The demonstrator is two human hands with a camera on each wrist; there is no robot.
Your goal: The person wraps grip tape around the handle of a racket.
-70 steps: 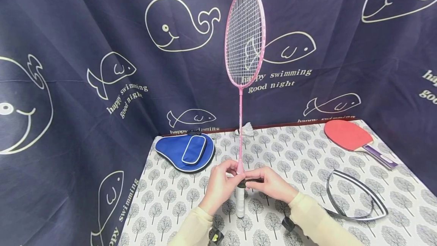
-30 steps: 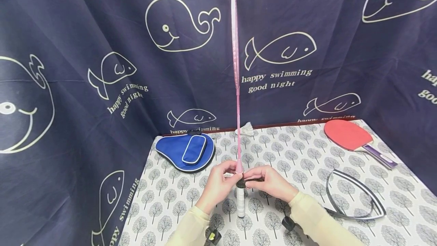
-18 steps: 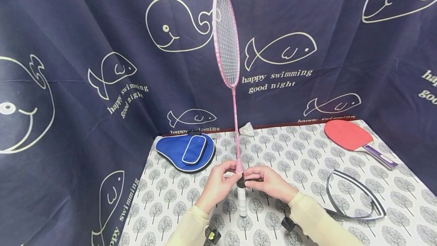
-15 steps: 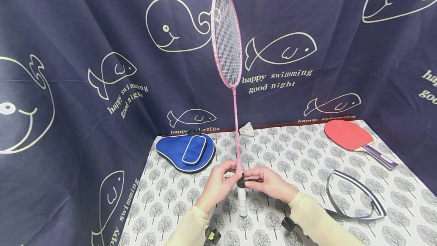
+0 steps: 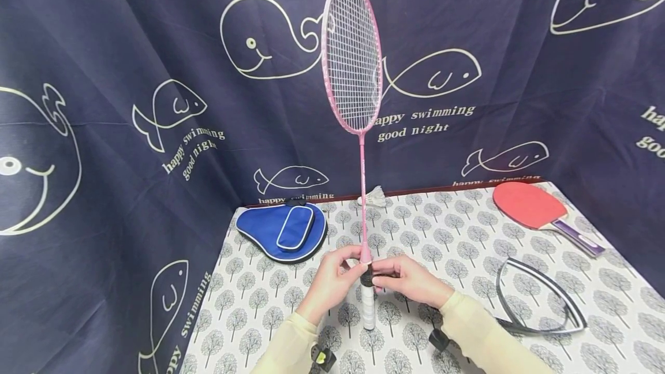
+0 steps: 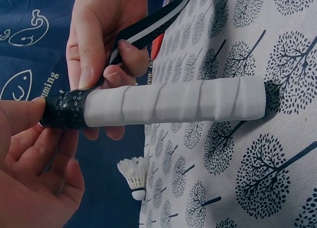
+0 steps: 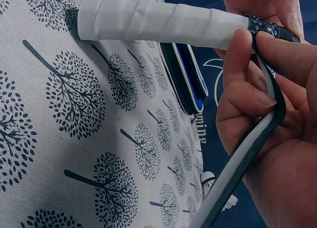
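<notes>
Tree-print table: racket upright, butt on cloth. Left hand pinches handle top; right hand pinches black tape wrapped onto the handle.

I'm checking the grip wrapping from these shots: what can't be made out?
- Black wrap's start on the white-wrapped racket handle: covered by left hand fingers, all views.
- Black-and-white grip tape strip: cut off at the right wrist view's bottom edge.
- Handle butt: contact with the tree-print tablecloth unclear.
</notes>
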